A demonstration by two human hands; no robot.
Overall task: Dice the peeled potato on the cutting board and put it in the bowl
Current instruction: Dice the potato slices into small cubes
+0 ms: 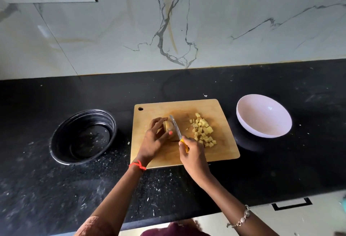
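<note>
**Two bare hands dice a peeled potato on a wooden cutting board set on a black bench.**

At the cutting board's (pixel 221 149) near edge, the left hand (pixel 153 140), a red thread (pixel 138 165) at its wrist, curls its fingers over the uncut potato (pixel 168 126) at mid-board. The right hand (pixel 192 153) grips the yellow handle of a knife (pixel 176 127), its blade lying along the potato's right side. A heap of diced pieces (pixel 203 129) lies on the board further right. Beside the board's right edge a white bowl (pixel 262 115) shows only its pale inside. Well apart on the left, a black bowl (pixel 82 136) holds pale flecks. Dark bench (pixel 37 189) runs between board and bowls and back to the marble wall (pixel 112 39). Fingers hide much of the potato, and whether the blade touches it cannot be told.
</note>
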